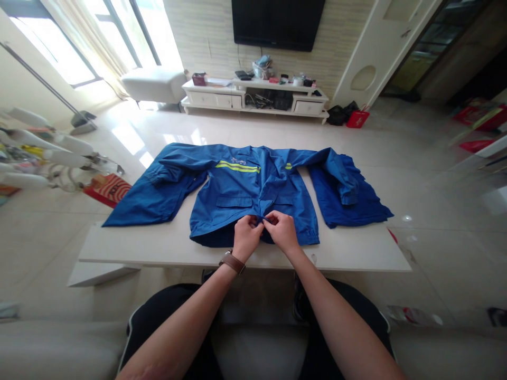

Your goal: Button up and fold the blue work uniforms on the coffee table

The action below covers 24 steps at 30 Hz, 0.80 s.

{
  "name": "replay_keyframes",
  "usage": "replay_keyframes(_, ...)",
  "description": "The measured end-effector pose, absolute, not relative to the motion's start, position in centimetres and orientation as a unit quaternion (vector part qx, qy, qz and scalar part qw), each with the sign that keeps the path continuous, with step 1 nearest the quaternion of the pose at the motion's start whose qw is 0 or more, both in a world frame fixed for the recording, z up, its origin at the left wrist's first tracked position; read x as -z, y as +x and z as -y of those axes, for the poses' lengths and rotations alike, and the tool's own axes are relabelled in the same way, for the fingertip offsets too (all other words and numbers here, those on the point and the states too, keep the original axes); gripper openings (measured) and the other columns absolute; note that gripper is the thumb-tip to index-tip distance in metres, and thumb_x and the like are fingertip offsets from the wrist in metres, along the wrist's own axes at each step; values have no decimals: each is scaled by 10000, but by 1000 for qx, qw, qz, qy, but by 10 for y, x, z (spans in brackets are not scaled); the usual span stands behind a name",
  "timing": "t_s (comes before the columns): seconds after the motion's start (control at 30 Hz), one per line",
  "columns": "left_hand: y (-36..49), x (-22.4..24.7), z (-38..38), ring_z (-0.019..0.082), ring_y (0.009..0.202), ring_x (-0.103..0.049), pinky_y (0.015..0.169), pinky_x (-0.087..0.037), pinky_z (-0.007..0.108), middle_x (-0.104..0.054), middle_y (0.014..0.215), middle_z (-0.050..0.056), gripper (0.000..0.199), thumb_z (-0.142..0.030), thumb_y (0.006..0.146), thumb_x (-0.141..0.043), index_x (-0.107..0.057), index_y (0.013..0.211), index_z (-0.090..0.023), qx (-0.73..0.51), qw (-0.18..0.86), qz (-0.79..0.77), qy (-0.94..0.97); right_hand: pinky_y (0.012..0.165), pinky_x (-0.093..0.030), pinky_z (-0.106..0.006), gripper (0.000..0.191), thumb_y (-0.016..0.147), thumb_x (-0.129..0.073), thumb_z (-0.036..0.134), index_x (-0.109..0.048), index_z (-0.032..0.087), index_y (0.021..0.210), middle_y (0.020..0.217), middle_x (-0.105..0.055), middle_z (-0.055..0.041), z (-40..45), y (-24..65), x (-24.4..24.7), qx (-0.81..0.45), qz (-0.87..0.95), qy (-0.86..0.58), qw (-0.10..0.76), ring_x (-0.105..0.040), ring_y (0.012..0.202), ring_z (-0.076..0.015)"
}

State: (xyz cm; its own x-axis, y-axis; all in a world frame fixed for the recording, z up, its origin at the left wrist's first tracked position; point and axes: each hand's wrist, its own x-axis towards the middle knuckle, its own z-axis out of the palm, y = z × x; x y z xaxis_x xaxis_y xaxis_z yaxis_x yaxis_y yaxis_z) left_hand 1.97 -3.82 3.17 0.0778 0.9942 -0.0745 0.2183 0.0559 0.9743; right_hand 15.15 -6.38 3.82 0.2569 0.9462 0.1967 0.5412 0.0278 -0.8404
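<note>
A blue work jacket (233, 184) with a yellow-green reflective stripe across the chest lies front up on a white table (166, 253). Its bottom hem is raised at the middle of the front opening, where both hands meet. My left hand (247, 235), with a brown-strapped watch at the wrist, pinches one front edge of the hem. Close against it, my right hand (282, 229) pinches the other edge. The fingertips hide whatever fastener may be between them. Folded blue cloth lies to the left (146, 195) and right (336, 195), partly under the sleeves.
Beyond the table stand a white TV cabinet (222, 99) holding small items and a padded bench (156, 83). A red bag (106, 189) sits on the floor at left, near a white-framed object. Another red bag (357, 118) is at the far right.
</note>
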Motion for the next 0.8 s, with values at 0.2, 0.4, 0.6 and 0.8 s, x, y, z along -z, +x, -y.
replay_keyframes(0.2,21,-37,39,149,521,-649,483,-481,222,-679,628,29,54,-170,743,-714,-676,752,-131,-389,499,-534,560,649,-452,-289,83,820,-684,248,-726,230,750,725,-741,-18,65,152,-36,-200,560,-685,421,-654,659,-193)
replay_keyframes(0.4,22,-39,42,143,505,-651,473,-476,212,-681,628,18,67,-148,735,-728,-694,790,-132,-408,504,-540,537,686,-466,-291,82,834,-682,233,-726,240,766,762,-754,-26,63,151,-36,-175,582,-691,391,-674,700,-203)
replay_keyframes(0.6,19,-34,40,163,513,-676,466,-473,220,-696,644,30,66,-136,736,-721,-693,795,-129,-396,508,-542,539,709,-457,-299,90,849,-670,204,-736,257,817,873,-782,-51,64,151,-38,-134,624,-690,342,-703,804,-234)
replay_keyframes(0.8,21,-33,41,175,533,-692,489,-495,232,-705,663,40,44,-153,750,-712,-684,776,-133,-390,509,-528,558,689,-444,-295,100,851,-652,212,-729,258,805,864,-779,-52,65,151,-36,-128,608,-704,344,-694,775,-225)
